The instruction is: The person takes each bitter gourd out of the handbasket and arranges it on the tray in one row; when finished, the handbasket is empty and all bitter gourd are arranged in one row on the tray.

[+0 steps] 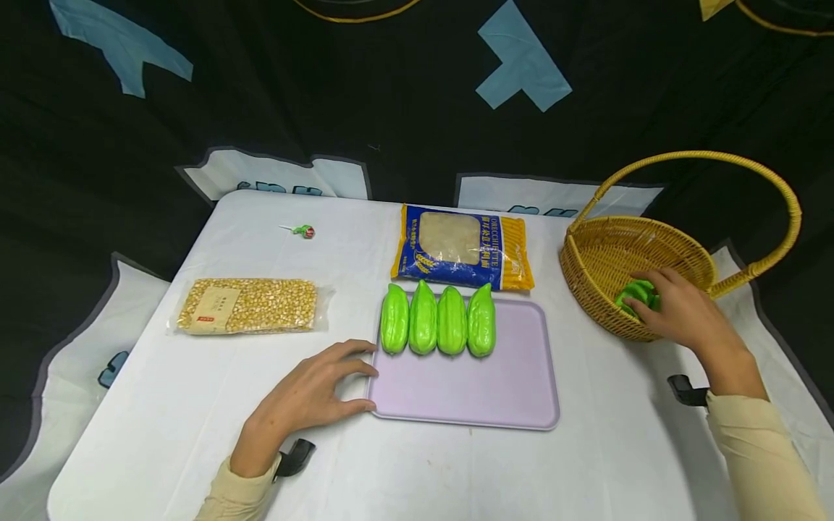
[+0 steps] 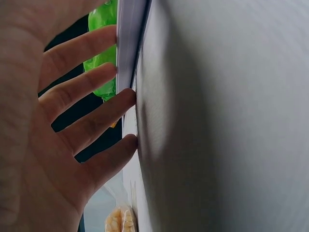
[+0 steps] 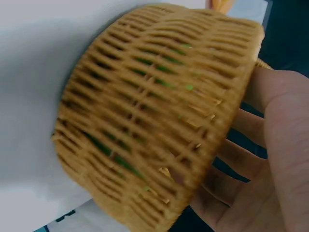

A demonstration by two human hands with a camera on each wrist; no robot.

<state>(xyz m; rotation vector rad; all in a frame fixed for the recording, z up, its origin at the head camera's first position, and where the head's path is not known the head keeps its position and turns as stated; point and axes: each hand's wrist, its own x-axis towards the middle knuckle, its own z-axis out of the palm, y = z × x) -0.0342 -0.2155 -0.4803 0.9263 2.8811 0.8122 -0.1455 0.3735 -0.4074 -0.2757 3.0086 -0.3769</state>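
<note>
A lilac tray (image 1: 469, 391) lies on the table, and several bright green, ridged toy fruits (image 1: 423, 322) resembling star fruit stand in a row along its upper left part. My left hand (image 1: 309, 391) is at the tray's left edge, fingers spread and fingertips touching the rim; the left wrist view shows those fingers (image 2: 91, 77) extended against the side. Over at the right, my right hand (image 1: 684, 311) reaches inside the wicker basket (image 1: 580, 278), thumb and fingers around a darker green fruit (image 1: 637, 293). In the right wrist view the basket wall (image 3: 140, 106) largely hides that fruit.
Behind the tray lies a blue and yellow pasta bag (image 1: 462, 246). A clear pack of yellow corn kernels (image 1: 260, 305) rests at the left, with a small green-wrapped lollipop (image 1: 304, 231) farther back. The basket's tall handle (image 1: 704, 153) arches over its opening.
</note>
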